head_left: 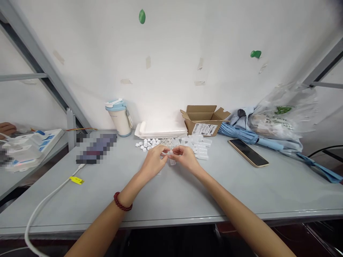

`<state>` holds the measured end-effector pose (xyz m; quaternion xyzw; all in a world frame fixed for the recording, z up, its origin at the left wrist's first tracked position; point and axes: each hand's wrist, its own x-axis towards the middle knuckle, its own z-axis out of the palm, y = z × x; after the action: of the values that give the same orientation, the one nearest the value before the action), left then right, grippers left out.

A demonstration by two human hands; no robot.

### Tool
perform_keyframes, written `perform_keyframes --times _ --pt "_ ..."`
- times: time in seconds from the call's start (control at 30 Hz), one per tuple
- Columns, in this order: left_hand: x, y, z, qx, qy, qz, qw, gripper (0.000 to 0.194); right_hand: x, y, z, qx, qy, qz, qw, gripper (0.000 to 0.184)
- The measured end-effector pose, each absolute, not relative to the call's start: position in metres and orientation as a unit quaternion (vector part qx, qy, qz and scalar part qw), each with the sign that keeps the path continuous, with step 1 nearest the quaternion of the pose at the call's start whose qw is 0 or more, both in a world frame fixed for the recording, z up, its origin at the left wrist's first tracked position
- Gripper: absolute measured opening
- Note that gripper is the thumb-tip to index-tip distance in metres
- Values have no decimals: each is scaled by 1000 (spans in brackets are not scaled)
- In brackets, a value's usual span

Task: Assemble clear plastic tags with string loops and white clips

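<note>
"Between the left hand (155,159) and right hand (185,157), what is held?"

"A small clear piece (172,162), pinched by both sets of fingertips. Fine adjusting seems in hand; a steady pinch is probably called for."

"Beyond?"

"White caps (145,144) are scattered at ten o'clock on the grey table (171,201), a carton (197,127) is placed at one, the wall (171,43) at twelve."

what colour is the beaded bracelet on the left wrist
Dark red; the bracelet shows best in the head view.

The person's left hand (154,160) and right hand (186,157) pinch a small translucent plastic piece (170,152) above a grey table (171,203), near small white caps (149,146) and an open cardboard box (190,125).
</note>
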<state>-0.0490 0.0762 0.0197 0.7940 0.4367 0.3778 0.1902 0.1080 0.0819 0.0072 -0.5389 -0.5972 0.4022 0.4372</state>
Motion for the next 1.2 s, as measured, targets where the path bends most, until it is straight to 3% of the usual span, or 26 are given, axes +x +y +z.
perform_keyframes --times 0.2,0.47,0.73,1.2 --pt "-50 74 18 856 362 348 125 35 109 78 13 -490 -528 510 470 22" --pt "-50 72 20 867 389 304 66 36 106 77 15 -500 -476 533 488 21" --pt "-51 72 18 861 405 300 66 29 108 76 19 -502 -476 540 479 21" --pt "-55 74 20 859 417 291 57 34 107 74 20 -506 -490 565 429 18"
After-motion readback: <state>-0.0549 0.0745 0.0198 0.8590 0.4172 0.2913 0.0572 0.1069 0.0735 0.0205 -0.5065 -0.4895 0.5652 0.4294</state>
